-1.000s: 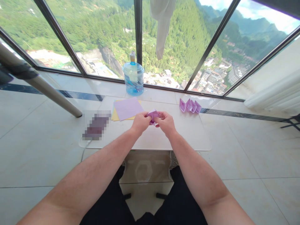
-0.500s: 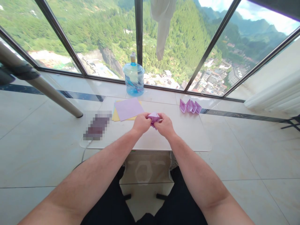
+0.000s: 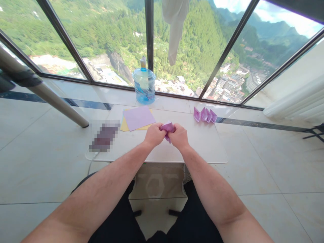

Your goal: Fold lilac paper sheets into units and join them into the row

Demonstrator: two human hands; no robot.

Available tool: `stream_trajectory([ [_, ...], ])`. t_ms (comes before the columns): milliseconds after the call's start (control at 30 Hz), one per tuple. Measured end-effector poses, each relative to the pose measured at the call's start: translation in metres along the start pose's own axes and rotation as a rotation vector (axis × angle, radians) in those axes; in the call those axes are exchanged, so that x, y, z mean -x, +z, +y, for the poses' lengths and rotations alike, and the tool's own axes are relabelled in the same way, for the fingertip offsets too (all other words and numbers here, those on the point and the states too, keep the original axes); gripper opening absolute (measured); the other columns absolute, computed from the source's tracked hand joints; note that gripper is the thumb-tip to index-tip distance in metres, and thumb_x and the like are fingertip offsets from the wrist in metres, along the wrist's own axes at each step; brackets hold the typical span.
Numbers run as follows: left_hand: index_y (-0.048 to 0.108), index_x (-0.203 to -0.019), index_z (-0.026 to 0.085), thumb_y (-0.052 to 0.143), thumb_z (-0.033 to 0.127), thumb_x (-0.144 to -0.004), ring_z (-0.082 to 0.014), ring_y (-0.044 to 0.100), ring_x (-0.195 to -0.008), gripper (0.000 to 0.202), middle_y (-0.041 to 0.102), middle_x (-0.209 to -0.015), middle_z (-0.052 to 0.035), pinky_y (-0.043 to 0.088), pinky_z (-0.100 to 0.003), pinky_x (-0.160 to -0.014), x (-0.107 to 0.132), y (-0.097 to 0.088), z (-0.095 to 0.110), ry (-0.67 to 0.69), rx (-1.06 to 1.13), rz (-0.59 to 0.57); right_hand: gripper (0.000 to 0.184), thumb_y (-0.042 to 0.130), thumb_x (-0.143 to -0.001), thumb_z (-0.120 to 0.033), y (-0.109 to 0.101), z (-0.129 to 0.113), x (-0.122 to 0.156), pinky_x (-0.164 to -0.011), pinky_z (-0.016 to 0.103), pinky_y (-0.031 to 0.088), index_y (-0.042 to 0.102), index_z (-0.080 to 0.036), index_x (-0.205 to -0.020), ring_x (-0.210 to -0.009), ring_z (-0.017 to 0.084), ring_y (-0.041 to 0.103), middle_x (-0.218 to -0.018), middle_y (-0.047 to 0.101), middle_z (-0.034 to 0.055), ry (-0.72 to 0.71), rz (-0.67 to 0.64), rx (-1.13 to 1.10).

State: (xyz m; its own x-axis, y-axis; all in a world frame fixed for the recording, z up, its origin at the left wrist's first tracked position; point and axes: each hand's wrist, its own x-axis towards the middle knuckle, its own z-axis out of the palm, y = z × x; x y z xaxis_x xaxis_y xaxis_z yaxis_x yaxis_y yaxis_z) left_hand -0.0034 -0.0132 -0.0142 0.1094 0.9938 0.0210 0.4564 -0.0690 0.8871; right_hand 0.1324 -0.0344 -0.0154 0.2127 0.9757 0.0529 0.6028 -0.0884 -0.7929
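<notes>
Between my two hands is a folded piece of purple paper [image 3: 167, 127], held just above the white table [image 3: 199, 145]. My left hand [image 3: 155, 134] pinches its left side, thumb toward me. On the other side my right hand [image 3: 178, 135] grips the right edge in the same way. A pointed flap hangs down between the thumbs; the fingers cover much of the paper. Several folded purple paper boats [image 3: 205, 115] stand in a row at the table's far right. Flat purple and yellow sheets [image 3: 139, 118] lie stacked beyond my left hand.
A blue water jug [image 3: 143, 86] stands by the window behind the table. At the table's left lies a blurred-out rectangular object [image 3: 105, 136] with a cable [image 3: 91, 162]. A slanted pole [image 3: 60, 98] meets the floor on the left.
The purple paper has changed shape between my hands: its top has tilted and the flap now hangs a little lower. Both hands have turned slightly and stay closed on it.
</notes>
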Motion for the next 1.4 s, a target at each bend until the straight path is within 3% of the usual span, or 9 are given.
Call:
stream_trajectory([
  [300, 0.067, -0.072, 0.019, 0.052, 0.018, -0.074, -0.0161, 0.058, -0.065, 0.016, 0.067, -0.066, -0.0007, 0.04, -0.026, -0.064, 0.005, -0.002, 0.007, 0.043, -0.071, 0.061, 0.009, 0.06, -0.076, -0.031, 0.002, -0.007, 0.005, -0.062, 0.027, 0.042, 0.065, -0.023, -0.076, -0.065, 0.017, 0.06, -0.068, 0.069, -0.0006, -0.044, 0.038, 0.004],
  [467, 0.064, -0.071, 0.019, 0.052, 0.02, -0.078, -0.0157, 0.054, -0.063, 0.015, 0.065, -0.066, -0.0008, 0.036, -0.027, -0.061, 0.003, -0.005, 0.006, 0.06, -0.13, 0.113, 0.021, 0.056, -0.083, -0.034, 0.0, -0.009, 0.006, -0.066, 0.025, 0.045, 0.072, -0.022, -0.083, -0.066, 0.015, 0.063, -0.072, 0.072, -0.0015, -0.129, -0.048, -0.15],
  [700, 0.065, -0.075, 0.02, 0.049, 0.018, -0.081, -0.0186, 0.057, -0.067, 0.017, 0.067, -0.069, -0.0033, 0.035, -0.028, -0.063, 0.006, -0.004, 0.01, 0.099, -0.229, 0.117, 0.032, 0.049, -0.09, -0.036, -0.001, -0.01, 0.009, -0.055, 0.025, 0.035, 0.065, -0.021, -0.067, -0.055, 0.014, 0.052, -0.056, 0.059, -0.0028, -0.172, -0.044, -0.061],
  [867, 0.065, -0.076, 0.02, 0.049, 0.018, -0.081, -0.0187, 0.058, -0.067, 0.018, 0.067, -0.07, -0.0039, 0.035, -0.028, -0.063, 0.006, -0.003, 0.01, 0.118, -0.244, 0.138, 0.03, 0.05, -0.09, -0.037, -0.002, -0.008, 0.008, -0.059, 0.025, 0.039, 0.07, -0.021, -0.073, -0.06, 0.016, 0.06, -0.06, 0.064, -0.0011, -0.179, -0.05, -0.124],
  [1033, 0.065, -0.069, 0.019, 0.053, 0.023, -0.079, -0.0169, 0.056, -0.063, 0.016, 0.067, -0.066, -0.0024, 0.036, -0.027, -0.06, 0.001, -0.007, 0.012, 0.033, -0.212, 0.139, 0.025, 0.053, -0.087, -0.034, -0.006, -0.006, 0.005, -0.06, 0.025, 0.041, 0.074, -0.022, -0.08, -0.062, 0.016, 0.061, -0.063, 0.067, -0.0018, -0.193, -0.103, -0.146],
  [1233, 0.064, -0.065, 0.019, 0.05, 0.019, -0.077, -0.0168, 0.059, -0.065, 0.018, 0.067, -0.065, -0.002, 0.04, -0.026, -0.061, 0.001, -0.006, 0.009, 0.066, -0.152, 0.043, 0.033, 0.051, -0.087, -0.033, -0.005, -0.006, 0.005, -0.058, 0.027, 0.036, 0.061, -0.021, -0.058, -0.056, 0.015, 0.054, -0.056, 0.063, -0.0003, -0.203, -0.048, 0.041],
  [1333, 0.066, -0.075, 0.018, 0.048, 0.018, -0.077, -0.0167, 0.061, -0.067, 0.018, 0.068, -0.07, -0.0019, 0.043, -0.026, -0.061, 0.001, -0.004, 0.006, 0.097, -0.073, -0.062, 0.032, 0.051, -0.087, -0.034, -0.005, -0.005, 0.004, -0.057, 0.026, 0.039, 0.061, -0.021, -0.06, -0.056, 0.015, 0.057, -0.057, 0.064, 0.0008, -0.157, -0.041, 0.021],
  [1400, 0.065, -0.087, 0.018, 0.048, 0.018, -0.075, -0.0167, 0.062, -0.065, 0.021, 0.067, -0.07, -0.0013, 0.046, -0.025, -0.058, 0.003, -0.005, 0.008, 0.028, 0.042, -0.163, 0.029, 0.051, -0.086, -0.034, -0.006, -0.005, 0.002, -0.055, 0.025, 0.041, 0.063, -0.021, -0.064, -0.054, 0.016, 0.06, -0.057, 0.065, 0.0007, -0.089, -0.067, -0.046],
])
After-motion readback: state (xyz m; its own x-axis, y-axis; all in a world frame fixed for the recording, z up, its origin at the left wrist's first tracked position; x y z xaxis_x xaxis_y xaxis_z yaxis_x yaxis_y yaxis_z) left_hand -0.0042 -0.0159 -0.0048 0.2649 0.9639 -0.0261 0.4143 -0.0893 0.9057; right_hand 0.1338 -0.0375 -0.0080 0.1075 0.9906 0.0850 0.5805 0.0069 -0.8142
